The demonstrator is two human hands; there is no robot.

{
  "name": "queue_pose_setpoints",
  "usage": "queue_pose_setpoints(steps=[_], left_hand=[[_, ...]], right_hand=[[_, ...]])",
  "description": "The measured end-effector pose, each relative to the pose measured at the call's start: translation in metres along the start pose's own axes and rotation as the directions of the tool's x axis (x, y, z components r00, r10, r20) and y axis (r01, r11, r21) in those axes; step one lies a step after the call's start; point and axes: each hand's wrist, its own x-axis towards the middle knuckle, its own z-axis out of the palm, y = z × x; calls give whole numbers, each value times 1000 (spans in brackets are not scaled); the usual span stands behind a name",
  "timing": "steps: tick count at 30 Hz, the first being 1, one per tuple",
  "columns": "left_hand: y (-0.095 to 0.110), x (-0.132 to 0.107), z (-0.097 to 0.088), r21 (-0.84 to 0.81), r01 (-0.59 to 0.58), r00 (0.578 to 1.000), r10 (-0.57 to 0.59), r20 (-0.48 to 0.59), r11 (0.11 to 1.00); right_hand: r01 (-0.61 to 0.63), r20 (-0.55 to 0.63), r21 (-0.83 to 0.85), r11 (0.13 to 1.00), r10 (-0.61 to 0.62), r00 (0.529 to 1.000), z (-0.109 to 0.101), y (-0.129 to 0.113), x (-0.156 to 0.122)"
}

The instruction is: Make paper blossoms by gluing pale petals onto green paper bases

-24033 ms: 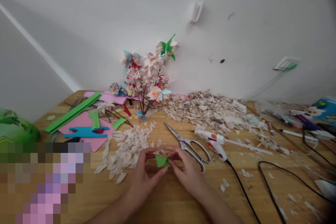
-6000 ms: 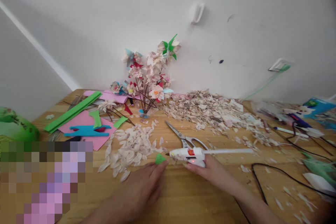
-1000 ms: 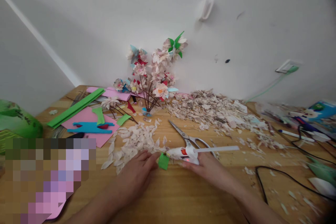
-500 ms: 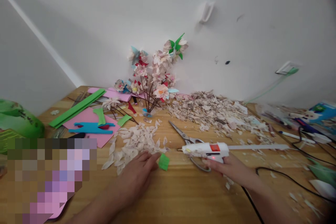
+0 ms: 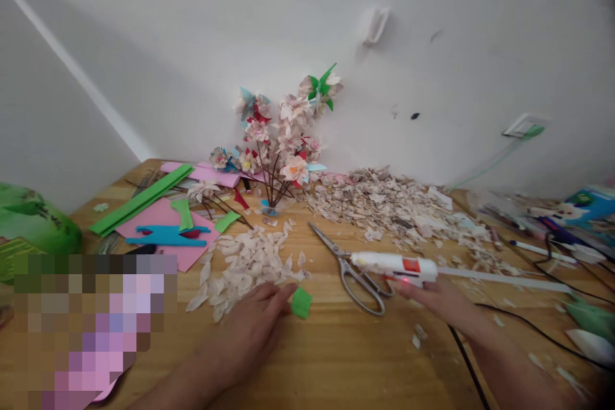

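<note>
My right hand [image 5: 427,298] is wrapped round the handle of a white hot glue gun [image 5: 394,267], whose nozzle points left. A small light glows red on it, and a long glue stick [image 5: 504,279] trails from its back. Under the gun lie metal scissors [image 5: 353,272] with partly parted blades. My left hand [image 5: 262,317] rests low over the table, its fingertips closed at the left edge of a small green paper piece [image 5: 301,303]. A heap of pale dried petals [image 5: 254,256] lies just beyond that hand.
Handmade flowers on stems [image 5: 283,141] stand against the wall. Behind the scissors spreads a large pile of dry petals [image 5: 398,205]. Pink paper [image 5: 189,256], a green strip [image 5: 144,200] and blue paper [image 5: 166,236] lie at left. A black cord [image 5: 468,365] runs from the gun.
My right hand has drawn the glue gun to the right, baring more of the scissors. My left hand and the green paper piece have hardly moved.
</note>
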Motion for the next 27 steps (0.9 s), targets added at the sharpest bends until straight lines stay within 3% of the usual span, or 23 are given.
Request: queue_pose_setpoints(steps=[7, 20, 24, 27], left_hand=[[3, 1, 2, -41, -20, 1000, 19, -10, 999], [4, 1, 3, -99, -20, 998, 14, -57, 995], [2, 1, 4, -119, -12, 997, 3, -76, 993], [0, 3, 5, -120, 21, 996, -31, -80, 993]], right_hand=[[-101, -118, 38, 994, 105, 988, -16, 42, 25], [-88, -126, -13, 996, 86, 988, 2, 74, 35], [-153, -277, -47, 987, 134, 951, 2, 84, 21], [-196, -485, -95, 976, 127, 865, 10, 79, -5]])
